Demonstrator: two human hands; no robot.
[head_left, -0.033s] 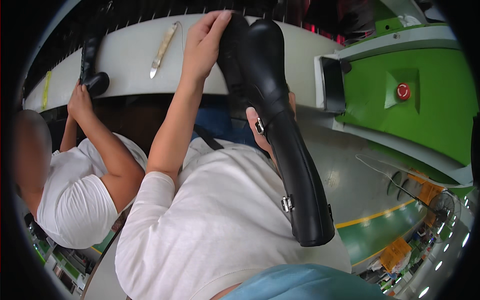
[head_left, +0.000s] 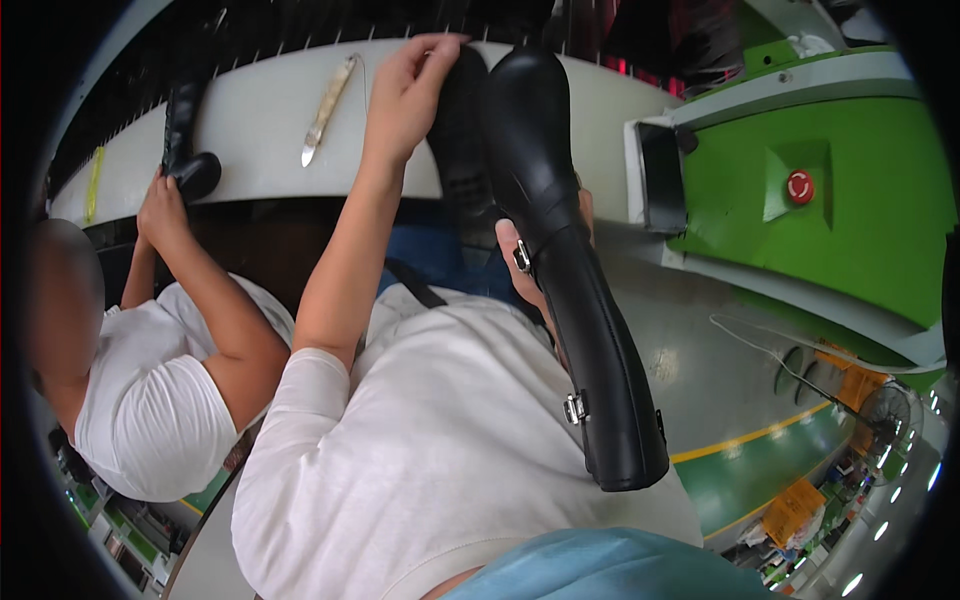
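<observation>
A tall black boot [head_left: 610,360] with silver buckles lies at a slant before me, toe away and shaft opening near my body. My right hand [head_left: 512,245] is wrapped around its ankle from beneath, the thumb and a few fingers showing at either side. Left of the boot's foot is a flat black sole-shaped piece [head_left: 463,130]; whether it is joined to the boot farther down I cannot tell. Thumb and fingers of my left hand [head_left: 410,90] are closed on the toe end of that piece. Between the two toes a narrow gap shows.
A knife with a wrapped handle [head_left: 325,115] lies on the white work surface [head_left: 260,130]. On the left a person in white [head_left: 165,390] handles another black boot [head_left: 185,150]. A green machine [head_left: 850,180] with a red button [head_left: 800,187] stands at right, a fan [head_left: 885,415] beyond it.
My left hand and the sole-shaped piece have come slightly nearer to me. The gap between its toe and the boot's toe is a little wider. Both grips stay the same.
</observation>
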